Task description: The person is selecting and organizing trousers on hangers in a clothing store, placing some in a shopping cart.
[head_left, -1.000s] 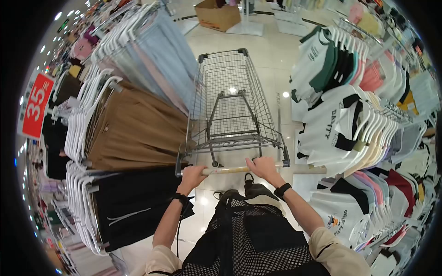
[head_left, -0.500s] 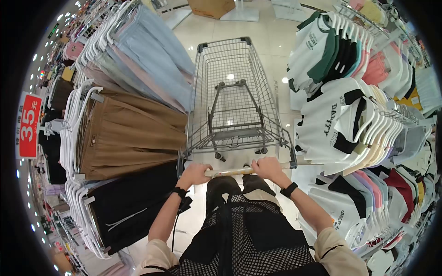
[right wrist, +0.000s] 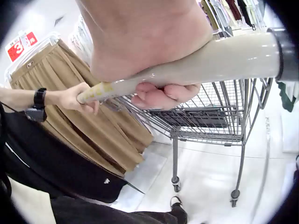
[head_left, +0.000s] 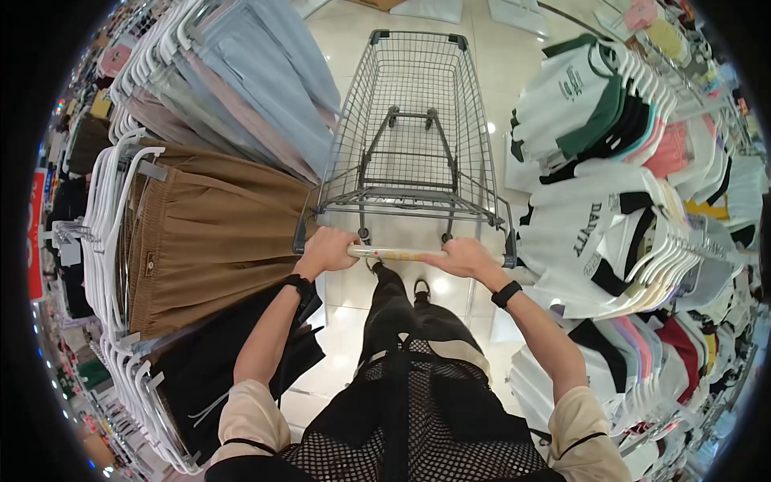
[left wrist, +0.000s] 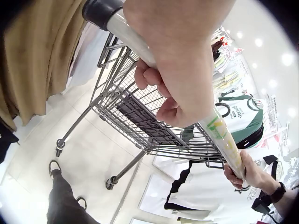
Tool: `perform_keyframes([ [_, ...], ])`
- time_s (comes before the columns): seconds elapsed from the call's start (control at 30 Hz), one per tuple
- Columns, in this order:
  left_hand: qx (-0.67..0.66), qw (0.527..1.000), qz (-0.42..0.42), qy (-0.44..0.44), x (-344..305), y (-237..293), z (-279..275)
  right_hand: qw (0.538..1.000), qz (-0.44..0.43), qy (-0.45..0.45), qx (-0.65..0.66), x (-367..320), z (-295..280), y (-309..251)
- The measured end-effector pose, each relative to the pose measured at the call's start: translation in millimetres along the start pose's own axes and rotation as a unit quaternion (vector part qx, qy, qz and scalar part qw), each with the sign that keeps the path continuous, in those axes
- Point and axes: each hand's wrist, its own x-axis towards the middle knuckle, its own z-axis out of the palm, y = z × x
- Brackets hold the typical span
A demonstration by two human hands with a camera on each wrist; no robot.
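An empty grey wire shopping cart [head_left: 414, 153] stands in front of the person in the head view. Its pale handlebar [head_left: 393, 254], with yellow and green print, runs crosswise between two dark end pieces. The left hand [head_left: 329, 251] grips the bar near its left end; in the left wrist view its fingers [left wrist: 150, 77] curl under the bar. Farther right along the same bar, the right hand [head_left: 468, 261] holds on, and the right wrist view shows its fingertips [right wrist: 163, 95] wrapped beneath. Each wrist bears a black band.
On the left hang brown pants [head_left: 217, 233], light blue pants [head_left: 273, 72] and black pants [head_left: 241, 377]. Racks of white shirts [head_left: 578, 233] line the right, close to the cart. Glossy tiled floor [head_left: 474, 321] runs between them. A red price sign [right wrist: 22, 46] stands behind the brown pants.
The cart and both hands have moved forward, higher in the head view, still gripping the bar. The brown pants have slid left and downward, and the person's legs have changed position in stride.
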Motion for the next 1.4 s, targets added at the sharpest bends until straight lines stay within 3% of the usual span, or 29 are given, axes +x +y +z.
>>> perform_keyframes([
  [0.17,-0.029,1.000,-0.011,-0.003,24,-23,-20,0.998,-0.043,-0.039,-0.016,46,-17,17],
  [0.37,-0.062,0.998,-0.020,-0.020,44,-35,-49,0.997,-0.002,-0.066,-0.045,76,-42,18],
  [1.1,-0.128,0.988,0.018,0.081,58,-45,-25,0.991,0.067,-0.094,-0.066,94,-67,19],
  [1.17,-0.150,0.977,0.048,0.145,49,-45,-26,0.993,0.057,-0.076,-0.073,95,-69,17],
  [1.27,-0.255,0.922,0.103,0.273,10,-37,-22,0.989,0.080,-0.096,-0.074,96,-68,16],
  [1.37,-0.391,0.827,0.034,0.403,-61,-30,-55,0.990,0.068,-0.051,-0.115,95,-57,19],
  [1.4,-0.372,0.811,0.017,0.452,-91,-31,-72,0.985,0.071,-0.054,-0.148,99,-49,27],
])
